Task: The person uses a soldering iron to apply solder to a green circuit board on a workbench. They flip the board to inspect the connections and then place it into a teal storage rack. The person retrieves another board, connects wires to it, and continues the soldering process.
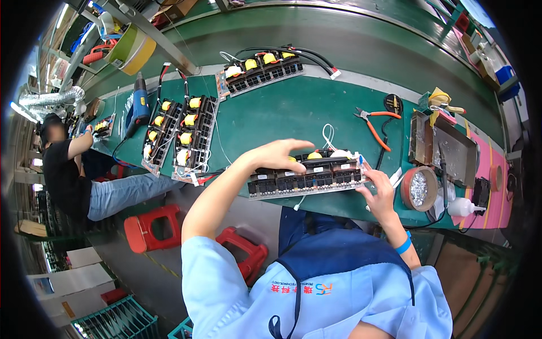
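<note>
A long circuit board (307,183) lies at the near edge of the green bench, with black parts in rows, yellow-wrapped coils and white wires. My left hand (274,155) reaches over its far left side, thumb on the black parts and fingers curving beyond the coils; part of its grip is hidden. At the board's right end, my right hand (380,195) holds the corner between thumb and fingers. A white connector (298,204) on a short wire hangs off the near edge.
Similar boards stand left (192,133) and at the back (262,70). Orange-handled cutters (378,130) and a blue heat gun (139,104) lie on the bench. Right are a metal tray (420,138), a bowl of small metal pieces (419,189) and a white bottle (463,207). A co-worker (68,164) sits left.
</note>
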Action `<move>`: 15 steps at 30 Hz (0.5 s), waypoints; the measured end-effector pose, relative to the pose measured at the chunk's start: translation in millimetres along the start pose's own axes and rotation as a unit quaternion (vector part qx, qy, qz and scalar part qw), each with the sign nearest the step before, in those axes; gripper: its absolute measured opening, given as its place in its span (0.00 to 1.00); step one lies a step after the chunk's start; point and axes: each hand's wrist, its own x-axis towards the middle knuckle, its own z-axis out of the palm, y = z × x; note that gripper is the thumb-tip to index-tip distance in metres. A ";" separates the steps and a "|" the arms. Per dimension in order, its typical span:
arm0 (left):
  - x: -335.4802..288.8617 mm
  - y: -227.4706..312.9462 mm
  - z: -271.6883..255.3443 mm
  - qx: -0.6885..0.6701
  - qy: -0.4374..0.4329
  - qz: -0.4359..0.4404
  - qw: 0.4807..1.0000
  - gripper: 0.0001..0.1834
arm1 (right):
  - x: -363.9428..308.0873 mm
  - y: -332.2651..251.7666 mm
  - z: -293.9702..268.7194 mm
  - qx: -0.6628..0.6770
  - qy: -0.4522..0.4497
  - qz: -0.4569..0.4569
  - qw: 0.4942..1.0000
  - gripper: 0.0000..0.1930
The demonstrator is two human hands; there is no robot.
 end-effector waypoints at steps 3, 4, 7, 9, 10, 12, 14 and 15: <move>-44.7 10.8 -20.0 -0.012 0.163 -0.068 0.984 0.21 | 3.0 -8.0 -2.9 -0.077 0.026 -0.049 0.995 0.24; -63.0 15.1 -23.3 0.008 0.185 -0.088 0.979 0.18 | -0.4 -6.3 -2.6 -0.086 0.016 -0.037 0.995 0.26; -111.2 15.4 -8.5 -0.072 0.191 -0.140 0.969 0.21 | 1.5 -8.6 -1.2 -0.129 0.031 -0.047 0.990 0.27; -125.9 17.1 8.2 -0.021 0.181 -0.098 0.978 0.27 | 3.5 -5.9 -1.0 -0.144 0.030 -0.042 0.988 0.28; -127.8 15.5 16.4 0.007 0.195 -0.088 0.977 0.29 | 5.4 -6.2 -1.5 -0.154 0.035 -0.042 0.986 0.29; -125.1 11.7 28.2 0.045 0.217 -0.069 0.973 0.31 | 10.2 -7.5 -3.8 -0.187 0.044 -0.045 0.980 0.30; -125.0 7.6 31.6 -0.020 0.211 -0.104 0.972 0.31 | 13.8 -10.8 -6.7 -0.210 0.055 -0.049 0.975 0.32; -124.0 6.0 32.2 -0.052 0.210 -0.121 0.969 0.31 | 16.3 -12.3 -8.2 -0.216 0.061 -0.054 0.973 0.32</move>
